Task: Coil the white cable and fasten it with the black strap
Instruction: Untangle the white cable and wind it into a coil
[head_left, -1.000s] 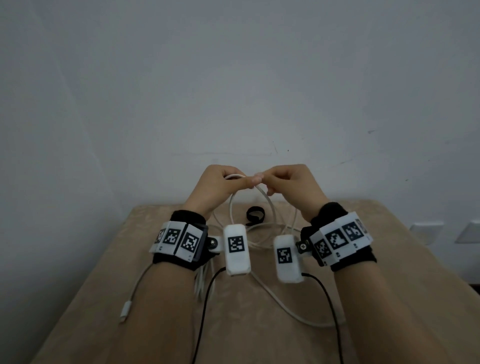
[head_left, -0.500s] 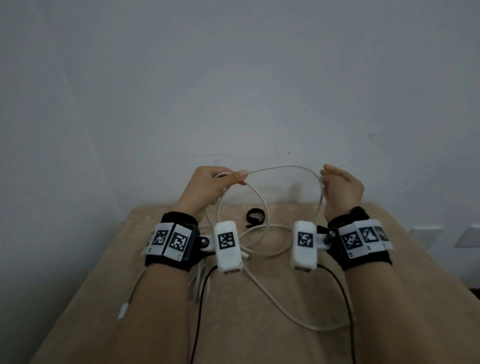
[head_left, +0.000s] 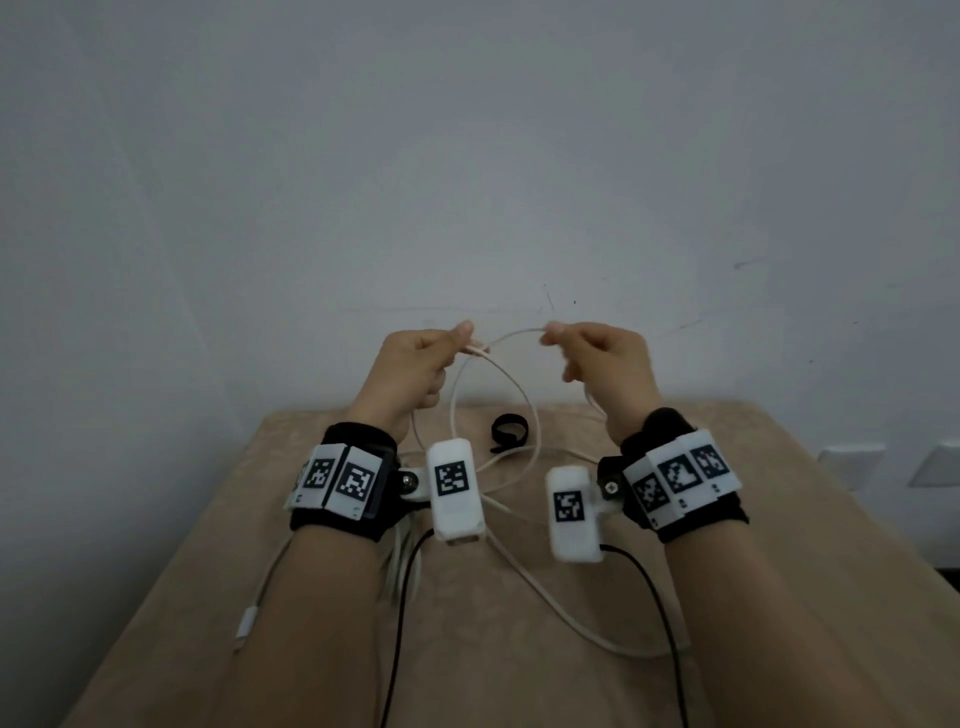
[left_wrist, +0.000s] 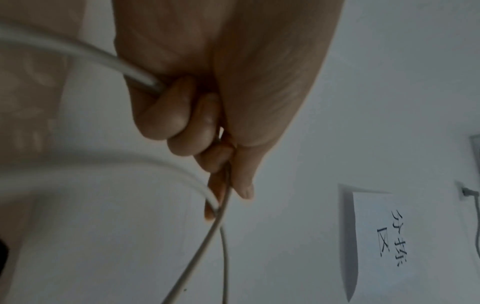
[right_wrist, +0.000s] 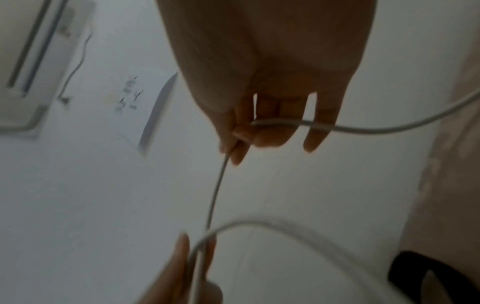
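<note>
1. Your left hand (head_left: 410, 369) is fisted round the cable (head_left: 511, 384), gathered loops pinched thumb-to-finger; your right hand (head_left: 605, 366) pinches the next stretch, other fingers loosely curled.
2. Cable arcs between both hands mid-frame; the rest trails over the table (head_left: 779, 519) toward the lower frame.
3. Step: coiling, prob. early, lots still slack.
4. Next: bring right-hand loop to left pinch w/o dropping loops. Strap (head_left: 510, 430) lies untouched behind.

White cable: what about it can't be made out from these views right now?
- How many loops the left hand holds: head view, its fingers cover the white cable.
- Far plug: head view, cable passes under the right forearm.
- Right hand grip: right wrist view, motion blur.
- Black strap: head view, too small to show its fastening.
</note>
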